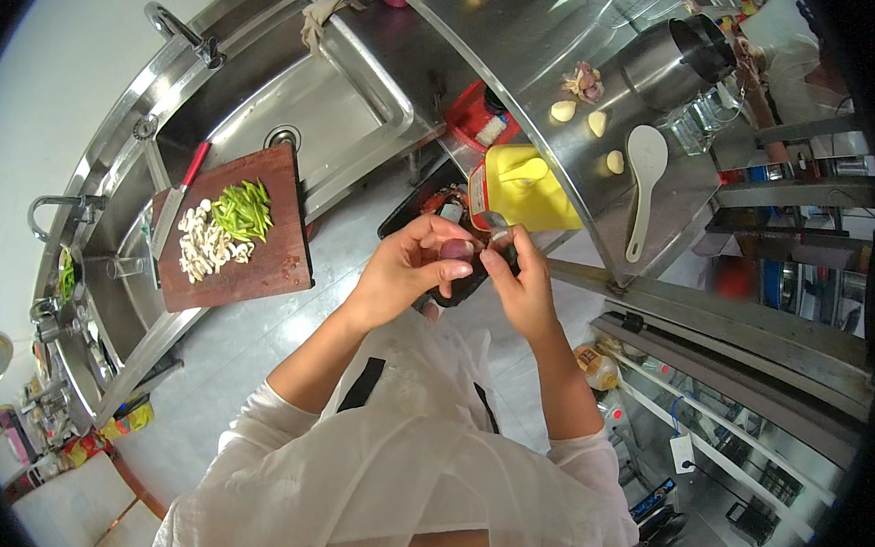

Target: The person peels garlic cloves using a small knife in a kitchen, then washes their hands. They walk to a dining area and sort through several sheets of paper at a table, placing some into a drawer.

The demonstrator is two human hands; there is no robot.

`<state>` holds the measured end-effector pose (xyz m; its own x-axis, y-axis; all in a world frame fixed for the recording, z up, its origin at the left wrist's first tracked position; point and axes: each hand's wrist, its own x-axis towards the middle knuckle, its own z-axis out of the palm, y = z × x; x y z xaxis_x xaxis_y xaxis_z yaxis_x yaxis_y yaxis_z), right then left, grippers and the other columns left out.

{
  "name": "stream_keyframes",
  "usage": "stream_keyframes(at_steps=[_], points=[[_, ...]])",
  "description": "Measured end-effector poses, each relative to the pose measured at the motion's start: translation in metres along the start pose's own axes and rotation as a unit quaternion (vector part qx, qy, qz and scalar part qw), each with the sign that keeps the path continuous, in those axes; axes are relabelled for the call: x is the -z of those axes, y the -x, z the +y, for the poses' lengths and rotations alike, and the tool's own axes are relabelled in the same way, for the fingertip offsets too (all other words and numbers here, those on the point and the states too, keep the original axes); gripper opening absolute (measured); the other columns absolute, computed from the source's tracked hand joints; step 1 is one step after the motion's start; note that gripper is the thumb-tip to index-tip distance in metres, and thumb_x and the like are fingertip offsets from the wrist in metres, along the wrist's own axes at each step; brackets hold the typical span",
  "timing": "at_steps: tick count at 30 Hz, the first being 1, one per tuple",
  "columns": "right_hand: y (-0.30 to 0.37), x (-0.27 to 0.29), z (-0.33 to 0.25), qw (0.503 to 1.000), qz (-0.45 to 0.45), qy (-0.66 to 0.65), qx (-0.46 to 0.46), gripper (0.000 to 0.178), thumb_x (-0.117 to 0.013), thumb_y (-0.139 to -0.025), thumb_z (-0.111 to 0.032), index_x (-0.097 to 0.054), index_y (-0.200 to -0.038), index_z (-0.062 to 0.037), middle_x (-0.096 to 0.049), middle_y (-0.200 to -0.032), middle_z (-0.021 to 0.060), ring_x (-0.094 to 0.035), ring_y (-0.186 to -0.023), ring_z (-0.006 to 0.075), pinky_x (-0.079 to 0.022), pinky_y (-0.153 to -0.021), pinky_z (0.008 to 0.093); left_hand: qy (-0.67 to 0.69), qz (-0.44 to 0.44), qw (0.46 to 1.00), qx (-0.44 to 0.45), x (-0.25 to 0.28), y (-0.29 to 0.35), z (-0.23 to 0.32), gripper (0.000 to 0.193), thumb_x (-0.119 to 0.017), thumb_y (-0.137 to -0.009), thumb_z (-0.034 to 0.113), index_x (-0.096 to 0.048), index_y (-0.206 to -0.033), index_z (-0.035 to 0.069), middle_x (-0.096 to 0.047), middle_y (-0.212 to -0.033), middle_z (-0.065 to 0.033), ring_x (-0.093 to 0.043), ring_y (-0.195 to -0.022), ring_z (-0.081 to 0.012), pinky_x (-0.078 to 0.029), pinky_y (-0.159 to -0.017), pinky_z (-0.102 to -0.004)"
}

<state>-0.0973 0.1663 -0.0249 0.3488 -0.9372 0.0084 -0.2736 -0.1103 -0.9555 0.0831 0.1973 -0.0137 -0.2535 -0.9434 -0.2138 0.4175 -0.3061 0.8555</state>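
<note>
Your bare left hand (pixel 394 274) grips a small, rounded purple-skinned bulb (pixel 455 250) between curled fingers and thumb; your bare right hand (pixel 523 289) has thumb and forefinger nearly meeting beside it, on what I cannot tell. Just beyond, the red-and-white label (pixel 479 192) on the yellow plastic jug (pixel 549 206) is too small to read; the stainless-steel table (pixel 532 41) edges your right, grey tiled floor (pixel 227 361) opens left.

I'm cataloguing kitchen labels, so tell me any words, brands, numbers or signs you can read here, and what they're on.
Nothing is clear enough to quote.
Yellow jug: red-edged label, too small to read.
Amber container, lower right: any print too blurred.
Yellow packet, lower left: any print too blurred.
Purple-skinned piece in the left fingers: no text visible.
</note>
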Motion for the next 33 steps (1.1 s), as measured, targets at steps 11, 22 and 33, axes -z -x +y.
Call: stream_keyframes(at_steps=[11,22,33], points=[[0.007,0.001,-0.014,0.998,-0.011,-0.021,0.066,0.022,-0.064,-0.08,-0.016,-0.052,-0.091,-0.0008,-0.061,-0.077,0.0096,-0.059,-0.069,0.0214,-0.045,-0.063,0.0306,-0.047,0.004,0.999,-0.018,-0.011,0.01,0.017,0.043,-0.063,-0.081,0.009,-0.044,-0.119,0.009,-0.056,-0.097,0.0019,-0.055,-0.087,-0.0065,-0.04,-0.045,-0.0152],[0.012,0.003,-0.026,0.996,-0.013,-0.091,-0.011,0.023,-0.061,-0.082,-0.015,-0.049,-0.094,0.0007,-0.061,-0.083,0.0099,-0.06,-0.076,0.0205,-0.045,-0.067,0.0297,0.119,-0.06,0.989,0.06,-0.008,0.008,0.0,0.04,-0.057,-0.086,0.012,-0.044,-0.122,0.002,-0.057,-0.102,-0.0069,-0.055,-0.082,-0.0131,-0.046,-0.073,-0.0261],[0.007,0.0,-0.023,0.995,-0.008,0.017,0.096,0.038,-0.074,-0.071,-0.028,-0.047,-0.081,-0.0034,-0.061,-0.071,0.0072,-0.06,-0.059,0.0198,-0.045,-0.052,0.0288,0.079,-0.04,0.994,0.057,-0.018,0.013,-0.002,0.039,-0.034,-0.096,0.036,-0.04,-0.121,0.007,-0.044,-0.078,0.0026,-0.038,-0.065,-0.0057,-0.03,-0.055,-0.0187]])
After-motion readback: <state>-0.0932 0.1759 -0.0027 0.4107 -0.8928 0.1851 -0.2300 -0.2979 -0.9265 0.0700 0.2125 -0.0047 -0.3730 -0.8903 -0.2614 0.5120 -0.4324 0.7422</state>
